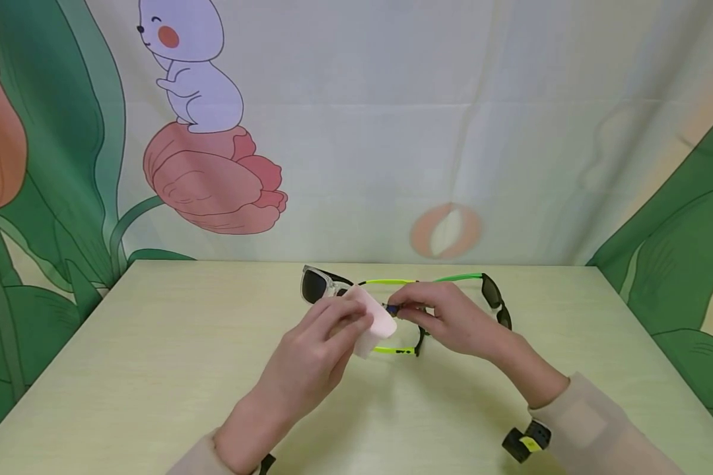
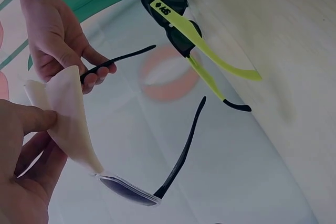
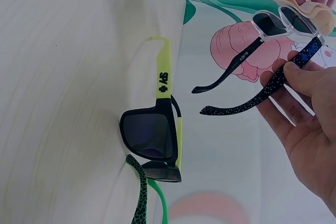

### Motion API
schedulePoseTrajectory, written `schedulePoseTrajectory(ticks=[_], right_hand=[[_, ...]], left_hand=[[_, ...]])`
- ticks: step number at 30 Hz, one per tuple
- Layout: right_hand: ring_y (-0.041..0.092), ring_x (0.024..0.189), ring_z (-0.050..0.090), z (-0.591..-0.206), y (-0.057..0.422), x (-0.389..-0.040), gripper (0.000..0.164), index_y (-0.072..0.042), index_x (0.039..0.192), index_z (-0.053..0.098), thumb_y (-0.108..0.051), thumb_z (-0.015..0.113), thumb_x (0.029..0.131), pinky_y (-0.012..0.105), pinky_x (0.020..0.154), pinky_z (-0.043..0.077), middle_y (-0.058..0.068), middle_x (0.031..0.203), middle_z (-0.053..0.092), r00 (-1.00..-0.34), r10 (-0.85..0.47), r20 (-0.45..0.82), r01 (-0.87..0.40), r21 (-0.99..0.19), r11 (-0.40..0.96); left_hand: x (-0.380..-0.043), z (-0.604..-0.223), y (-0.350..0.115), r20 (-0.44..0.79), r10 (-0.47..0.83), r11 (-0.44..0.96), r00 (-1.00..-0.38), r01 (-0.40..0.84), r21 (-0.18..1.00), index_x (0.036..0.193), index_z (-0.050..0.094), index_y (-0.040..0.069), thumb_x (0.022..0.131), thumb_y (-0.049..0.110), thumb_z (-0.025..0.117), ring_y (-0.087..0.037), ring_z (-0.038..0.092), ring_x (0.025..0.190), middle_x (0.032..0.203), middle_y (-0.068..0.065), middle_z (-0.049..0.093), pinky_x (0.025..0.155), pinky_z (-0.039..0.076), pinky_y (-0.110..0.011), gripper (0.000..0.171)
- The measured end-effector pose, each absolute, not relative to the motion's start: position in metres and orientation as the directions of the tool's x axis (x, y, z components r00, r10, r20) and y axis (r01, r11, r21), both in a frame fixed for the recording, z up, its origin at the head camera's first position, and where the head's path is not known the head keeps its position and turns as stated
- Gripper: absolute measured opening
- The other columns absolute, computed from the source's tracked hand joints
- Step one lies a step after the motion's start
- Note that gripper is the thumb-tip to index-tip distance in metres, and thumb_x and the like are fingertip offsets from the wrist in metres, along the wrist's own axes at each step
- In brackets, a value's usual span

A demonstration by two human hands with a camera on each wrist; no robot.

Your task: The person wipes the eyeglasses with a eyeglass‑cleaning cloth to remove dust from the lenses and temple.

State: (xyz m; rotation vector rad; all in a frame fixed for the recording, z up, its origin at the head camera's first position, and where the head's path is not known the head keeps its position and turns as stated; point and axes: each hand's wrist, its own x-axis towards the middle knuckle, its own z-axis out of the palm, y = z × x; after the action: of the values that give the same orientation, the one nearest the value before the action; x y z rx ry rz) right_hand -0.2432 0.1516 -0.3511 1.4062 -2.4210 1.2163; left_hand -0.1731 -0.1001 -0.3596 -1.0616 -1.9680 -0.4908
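Behind everything hangs a printed backdrop (image 1: 356, 158) with pink flowers, broad green leaves and a small white animal. Before it lies a pale table (image 1: 154, 363), and beige sleeves (image 1: 600, 422) reach over it. The left hand (image 1: 309, 356) pinches a pale pink cloth (image 1: 375, 323) between thumb and fingers; the right hand (image 1: 463, 323) grips one dark, blue-flecked temple (image 3: 247, 104) of the clear-framed sunglasses (image 3: 269, 23). This pair is held up between the two hands, its other, black temple free, and the cloth folds over the lens nearest the gripped temple. Lower down, black sunglasses with yellow temples (image 3: 147, 134) rest on the table, and sunglasses with green temples (image 1: 492, 290) lie just beside them. Smallest is a black device with a yellow patch (image 1: 525, 441) at the right wrist
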Motion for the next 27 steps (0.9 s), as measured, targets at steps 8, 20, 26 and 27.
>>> schedulePoseTrajectory(ticks=[8,20,26,27], right_hand=[[0.020,0.095,0.071,-0.352,0.153,-0.244,0.018,-0.006,0.109,0.073,0.005,0.069,0.095,0.031,0.084,0.058,-0.001,0.105,0.073,-0.566,-0.703,0.431,-0.772,-0.576,0.269],[0.019,0.095,0.072,-0.354,0.158,-0.247,0.019,-0.003,0.108,0.073,0.008,0.069,0.093,0.029,0.086,0.058,0.002,0.104,0.074,-0.552,-0.711,0.436,-0.783,-0.565,0.261],[0.019,0.096,0.072,-0.352,0.159,-0.246,0.020,-0.005,0.108,0.074,0.008,0.069,0.094,0.030,0.087,0.058,-0.001,0.105,0.074,-0.553,-0.715,0.428,-0.776,-0.576,0.255],[0.018,0.096,0.071,-0.352,0.159,-0.246,0.020,-0.005,0.108,0.074,0.008,0.069,0.094,0.030,0.087,0.058,-0.001,0.105,0.074,-0.557,-0.714,0.424,-0.772,-0.581,0.257]], left_hand=[[-0.176,-0.361,-0.102,0.815,0.465,0.581,-0.346,0.814,0.014,0.111,0.075,-0.003,0.077,-0.014,0.081,-0.029,0.063,0.108,0.114,-0.013,0.064,0.098,0.054,-0.034,0.036],[-0.183,-0.364,-0.110,0.827,0.394,0.619,-0.401,0.781,0.083,0.111,0.076,-0.002,0.078,-0.014,0.080,-0.030,0.065,0.102,0.111,-0.014,0.067,0.088,0.059,-0.037,0.035],[-0.182,-0.364,-0.111,0.825,0.401,0.611,-0.398,0.787,0.083,0.111,0.076,-0.001,0.077,-0.014,0.081,-0.029,0.065,0.101,0.111,-0.013,0.067,0.086,0.059,-0.038,0.036],[-0.182,-0.364,-0.111,0.822,0.407,0.607,-0.398,0.791,0.082,0.111,0.076,-0.001,0.078,-0.014,0.081,-0.030,0.065,0.101,0.111,-0.013,0.067,0.086,0.059,-0.037,0.036]])
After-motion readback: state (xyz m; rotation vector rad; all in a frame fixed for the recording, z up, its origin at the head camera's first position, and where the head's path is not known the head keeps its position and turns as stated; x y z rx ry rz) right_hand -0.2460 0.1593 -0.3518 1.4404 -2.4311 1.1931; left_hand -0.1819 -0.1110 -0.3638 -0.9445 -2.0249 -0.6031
